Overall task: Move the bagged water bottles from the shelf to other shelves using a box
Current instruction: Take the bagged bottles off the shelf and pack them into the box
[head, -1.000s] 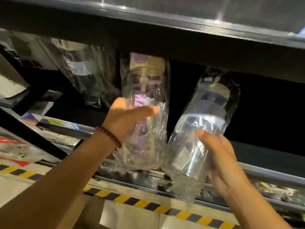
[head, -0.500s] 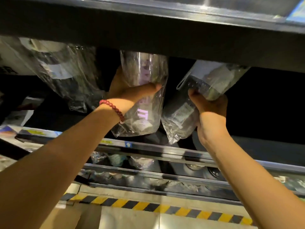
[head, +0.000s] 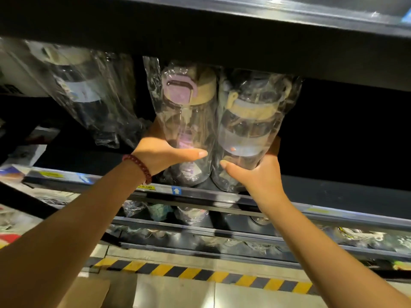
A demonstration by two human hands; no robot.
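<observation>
Left hand (head: 163, 155) gripping purple-capped bagged bottle (head: 186, 121), right hand (head: 255, 176) gripping beige-capped bagged bottle (head: 249, 130) touching at three o'clock, fingers hidden behind, blurred bagged bottle (head: 89, 92) at nine o'clock, tops crowded under dark upper shelf (head: 222, 38).

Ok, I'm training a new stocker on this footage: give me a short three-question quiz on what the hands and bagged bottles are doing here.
1. True or false: each hand grips its own bagged bottle.
2. Which hand holds the purple-lidded bottle? A) left B) right
3. Fill in: the wrist with the bead bracelet belongs to the ____ hand.

Key:
1. True: the left hand and the right hand each hold one.
2. A; the right holds the beige-lidded bottle.
3. left
</observation>
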